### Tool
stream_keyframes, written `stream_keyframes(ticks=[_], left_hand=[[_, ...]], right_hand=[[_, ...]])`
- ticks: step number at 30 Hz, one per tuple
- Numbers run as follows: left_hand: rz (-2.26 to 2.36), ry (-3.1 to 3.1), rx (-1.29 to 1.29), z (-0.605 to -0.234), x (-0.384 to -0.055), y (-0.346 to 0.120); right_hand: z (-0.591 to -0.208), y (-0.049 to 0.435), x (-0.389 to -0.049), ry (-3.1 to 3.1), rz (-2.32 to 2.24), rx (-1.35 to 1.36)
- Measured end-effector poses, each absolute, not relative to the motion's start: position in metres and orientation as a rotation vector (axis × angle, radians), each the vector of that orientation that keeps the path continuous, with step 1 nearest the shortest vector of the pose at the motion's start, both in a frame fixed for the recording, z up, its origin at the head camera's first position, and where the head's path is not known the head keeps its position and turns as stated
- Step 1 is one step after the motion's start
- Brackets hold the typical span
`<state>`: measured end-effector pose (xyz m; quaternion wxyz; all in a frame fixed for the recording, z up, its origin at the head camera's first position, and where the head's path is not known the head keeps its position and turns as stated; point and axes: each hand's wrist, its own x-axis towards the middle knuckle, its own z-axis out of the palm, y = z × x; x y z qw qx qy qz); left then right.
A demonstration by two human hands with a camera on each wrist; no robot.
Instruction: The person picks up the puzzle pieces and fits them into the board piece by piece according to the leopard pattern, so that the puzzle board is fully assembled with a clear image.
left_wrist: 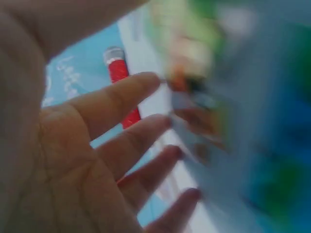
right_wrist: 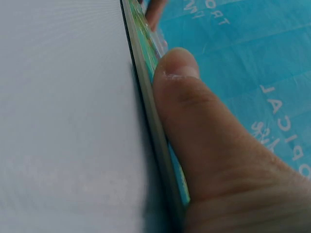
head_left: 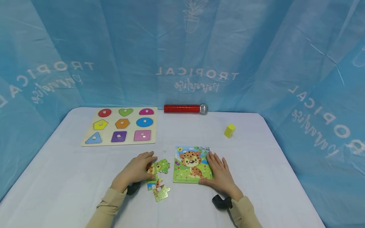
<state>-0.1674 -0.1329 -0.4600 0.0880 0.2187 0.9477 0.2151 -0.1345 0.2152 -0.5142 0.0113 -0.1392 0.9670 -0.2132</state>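
My left hand (head_left: 139, 168) is over a loose cluster of jigsaw pieces (head_left: 161, 193), its fingers spread and slightly bent, hiding part of them. In the left wrist view the fingertips (left_wrist: 167, 121) are beside blurred pieces, and I cannot tell whether they touch. To the right of the cluster lies a square puzzle board (head_left: 185, 172) with a leopard picture on green grass. My right hand (head_left: 221, 175) rests at the board's right side, fingers extended along the edge and thumb at the lower right corner. The right wrist view shows the thumb (right_wrist: 182, 92) lying against the board's face.
A wooden shape board (head_left: 106, 138) with colourful knobbed shapes lies at the back left. Behind the leopard board is a red toy microphone (head_left: 182, 109) near the table's far edge. A yellow block (head_left: 229, 130) stands at the back right. Blue curtains (head_left: 199, 41) surround the white table (head_left: 51, 177).
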Motion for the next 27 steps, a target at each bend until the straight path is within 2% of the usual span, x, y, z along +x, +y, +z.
stream_keyframes(ticks=[6,12,20,27], left_hand=[[0.658,2.908,0.613,-0.462,-0.16,-0.149],[0.843,2.854,0.603,-0.458,-0.163,-0.143],[1.245,2.628,0.764,-0.455,-0.171,-0.111],[1.242,2.412,0.977,-0.465,-0.181,-0.065]], right_hand=[[-0.515,0.216,-0.134,3.027,-0.687,-0.423],[-0.516,0.216,-0.134,3.02,-0.682,-0.428],[-0.514,0.218,-0.134,3.037,-0.666,-0.437],[-0.516,0.215,-0.135,3.015,-0.68,-0.444]])
